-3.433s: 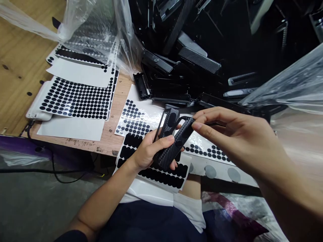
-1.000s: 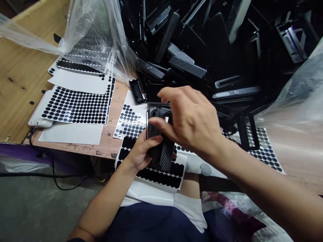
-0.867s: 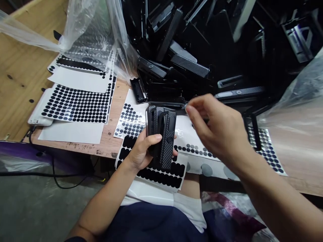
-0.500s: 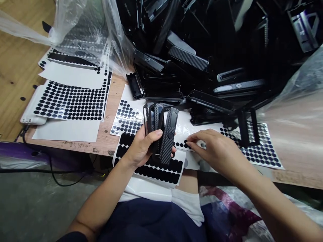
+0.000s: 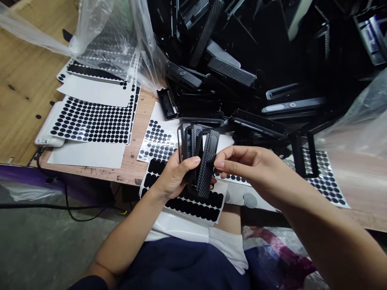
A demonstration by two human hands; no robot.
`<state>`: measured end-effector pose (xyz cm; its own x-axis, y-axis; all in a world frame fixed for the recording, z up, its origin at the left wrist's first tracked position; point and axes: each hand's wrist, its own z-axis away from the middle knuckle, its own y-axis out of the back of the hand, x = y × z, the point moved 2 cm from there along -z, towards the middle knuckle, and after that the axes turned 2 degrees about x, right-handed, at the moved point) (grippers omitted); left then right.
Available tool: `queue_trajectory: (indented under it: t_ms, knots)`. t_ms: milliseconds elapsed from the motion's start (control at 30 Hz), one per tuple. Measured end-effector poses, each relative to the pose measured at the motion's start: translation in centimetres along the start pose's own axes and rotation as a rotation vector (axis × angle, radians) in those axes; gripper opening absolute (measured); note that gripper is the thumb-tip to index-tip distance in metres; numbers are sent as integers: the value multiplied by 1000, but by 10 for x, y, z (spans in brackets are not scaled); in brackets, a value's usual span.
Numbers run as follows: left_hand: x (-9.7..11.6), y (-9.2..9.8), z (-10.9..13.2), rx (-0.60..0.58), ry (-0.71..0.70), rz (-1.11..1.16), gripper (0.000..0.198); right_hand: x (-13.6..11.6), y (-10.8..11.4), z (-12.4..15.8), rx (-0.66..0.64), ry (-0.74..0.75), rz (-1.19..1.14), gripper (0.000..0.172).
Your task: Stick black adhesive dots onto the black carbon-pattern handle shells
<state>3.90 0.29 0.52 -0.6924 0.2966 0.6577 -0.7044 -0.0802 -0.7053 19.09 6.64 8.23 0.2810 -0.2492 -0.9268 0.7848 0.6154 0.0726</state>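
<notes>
My left hand point(image 5: 175, 175) is closed around several black carbon-patterned plastic frames point(image 5: 208, 161), held upright in a fanned stack with the thumb across them. My right hand point(image 5: 248, 165) pinches a small black round sticker point(image 5: 210, 162) at the side of the front frame, over its round recess; the fingertips partly hide it. Under the left hand lies a sheet with rows of black scalloped stickers point(image 5: 189, 208). A white sheet of black dot stickers point(image 5: 159, 141) is behind the left hand, and another dot sheet point(image 5: 328, 189) lies beyond the right forearm.
A heap of black plastic parts point(image 5: 231, 70) fills the back of the table, with clear plastic bags point(image 5: 145, 44) at its sides. More dot sheets point(image 5: 93, 121) are stacked at the left beside a white device point(image 5: 50, 135) with a black cable point(image 5: 65, 185).
My right hand has moved left from the row of dot stickers to the front frame, bringing a black sticker to it. The left hand keeps its hold; the whole view has shifted slightly.
</notes>
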Motion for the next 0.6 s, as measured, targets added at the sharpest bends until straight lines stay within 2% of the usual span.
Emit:
queue_trajectory:
  t_ms: [333, 600]
  knots:
    - [0, -1, 0, -12, -5, 6, 60, -2, -1, 2, -8, 5, 0, 34]
    - [0, 0, 0, -12, -3, -12, 58, -15, -2, 6, 64, 122, 277, 40]
